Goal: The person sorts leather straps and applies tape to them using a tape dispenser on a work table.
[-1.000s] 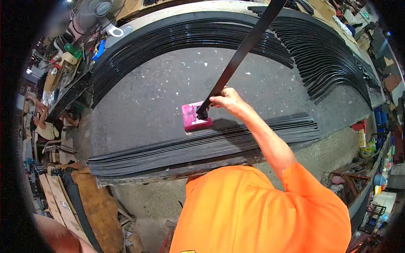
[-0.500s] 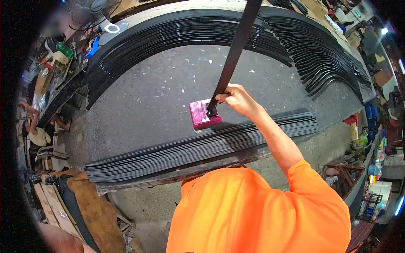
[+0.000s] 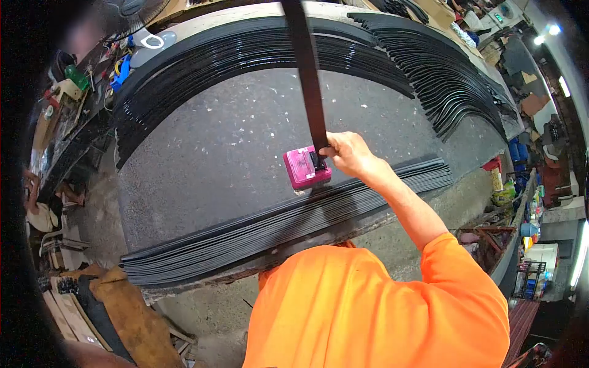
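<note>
My right hand [image 3: 350, 153] pinches a long flat black strip [image 3: 305, 67] near its lower end, over the middle of a dark worktable [image 3: 215, 147]. From there the strip rises steeply and leaves the top of the view. Below my fingers is a small pink box [image 3: 300, 181] with a clear lid part and a dark opening on its right side. The strip's lower end meets this dark part; whether it is inside cannot be seen. Nearest to me lies a stack of long grey-black strips [image 3: 294, 224] along the table edge. My left hand is not in view.
Many glossy black strips [image 3: 215, 58] curve along the far edge, with another wavy bundle [image 3: 451, 80] at right. A fan [image 3: 132, 12] stands at far left. Another person [image 3: 40, 208] is beyond the left side. Brown sheet material [image 3: 132, 303] lies at lower left.
The strip has swung from leaning right to leaning slightly left at its top. My right hand stays by the pink box, still gripping the strip. The view has shifted a little.
</note>
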Available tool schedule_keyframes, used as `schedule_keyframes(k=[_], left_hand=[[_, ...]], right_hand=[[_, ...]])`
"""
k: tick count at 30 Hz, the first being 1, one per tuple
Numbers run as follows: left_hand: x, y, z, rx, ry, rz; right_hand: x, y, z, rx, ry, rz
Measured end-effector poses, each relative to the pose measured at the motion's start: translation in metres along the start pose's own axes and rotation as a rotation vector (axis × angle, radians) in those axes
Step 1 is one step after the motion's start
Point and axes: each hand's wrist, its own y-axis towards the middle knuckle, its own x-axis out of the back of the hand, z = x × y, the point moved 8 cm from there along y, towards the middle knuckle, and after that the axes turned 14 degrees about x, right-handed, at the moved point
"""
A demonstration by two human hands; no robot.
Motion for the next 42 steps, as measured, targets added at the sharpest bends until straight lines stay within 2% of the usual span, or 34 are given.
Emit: schedule_keyframes(k=[2,5,6,10,12,14,16,18,20,22,23,26,27,29,31,32,34,35,36,42], left_hand=[[-0.012,0.002,0.032,-0.109,-0.057,-0.032],[-0.037,-0.024,0.070,-0.044,0.006,-0.116],[-0.055,-0.034,0.102,-0.031,-0.022,-0.069],[-0.168,-0.062,0.267,0.138,-0.182,0.357],[-0.223,-0.107,0.327,0.252,-0.092,0.582],[-0.240,-0.159,0.257,0.231,-0.216,0.846],[-0.265,-0.219,0.216,0.283,-0.137,1.054],[-0.318,-0.295,0.233,0.193,-0.007,1.154],[-0.352,-0.343,0.230,0.066,0.111,1.274],[-0.376,-0.370,0.251,0.139,0.256,1.421],[-0.390,-0.383,0.263,0.173,0.329,1.492],[-0.450,-0.422,0.339,0.045,0.649,1.506],[-0.403,-0.380,0.264,0.086,0.641,1.385],[-0.401,-0.373,0.187,0.074,0.123,1.248],[-0.354,-0.364,0.046,-0.107,-0.375,1.152],[-0.335,-0.374,-0.012,-0.142,-0.591,1.147],[-0.300,-0.404,-0.099,-0.314,-0.827,1.214],[-0.286,-0.419,-0.127,-0.444,-0.912,1.219],[-0.281,-0.435,-0.141,-0.408,-0.949,1.343],[-0.275,-0.439,-0.156,-0.467,-0.831,1.001]], right_hand=[[-0.002,0.003,0.013,0.010,-0.021,0.007],[-0.011,0.000,0.018,0.092,-0.177,0.022],[-0.013,-0.004,0.013,0.082,-0.208,0.039],[0.024,-0.041,-0.010,0.012,-0.262,0.106],[0.046,-0.069,-0.034,-0.135,-0.348,0.208],[0.069,-0.101,-0.053,-0.203,-0.373,0.194],[0.083,-0.131,-0.065,-0.286,-0.380,0.229],[0.079,-0.155,-0.078,-0.369,-0.369,0.249],[0.068,-0.158,-0.073,-0.354,-0.333,0.261],[0.057,-0.156,-0.062,-0.349,-0.274,0.269],[0.047,-0.147,-0.052,-0.352,-0.232,0.270],[0.012,-0.117,-0.023,-0.274,-0.110,0.285],[0.002,-0.104,-0.009,-0.217,-0.089,0.274],[-0.018,-0.076,0.018,-0.095,-0.066,0.203],[-0.039,-0.051,0.044,0.015,-0.060,0.123],[-0.050,-0.038,0.055,0.062,-0.059,0.100],[-0.063,-0.017,0.079,0.180,-0.055,-0.032],[-0.068,-0.007,0.086,0.200,-0.075,-0.097],[-0.070,0.001,0.091,0.220,-0.101,-0.162],[-0.083,0.019,0.079,0.112,-0.115,-0.272]])
